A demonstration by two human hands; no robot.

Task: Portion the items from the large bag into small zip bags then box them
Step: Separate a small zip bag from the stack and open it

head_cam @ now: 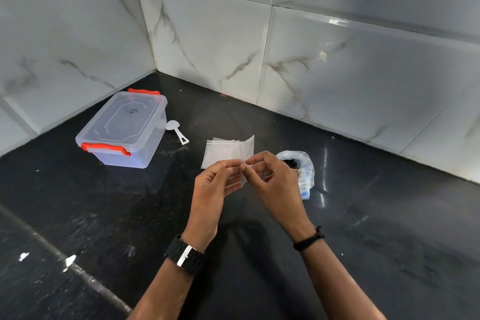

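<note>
Both hands (211, 184) (275, 179) have fingers pinched on a flimsy, slippery zip bag (240, 176), best gripped at its mouth edges.

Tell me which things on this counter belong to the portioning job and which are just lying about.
In the job:
small zip bag, pinched at its top by left hand and right hand
stack of zip bags
large bag, open, dark contents
clear box, lid on, orange latches
white scoop, likely for portioning

Lying about:
white scraps on the black counter
</note>
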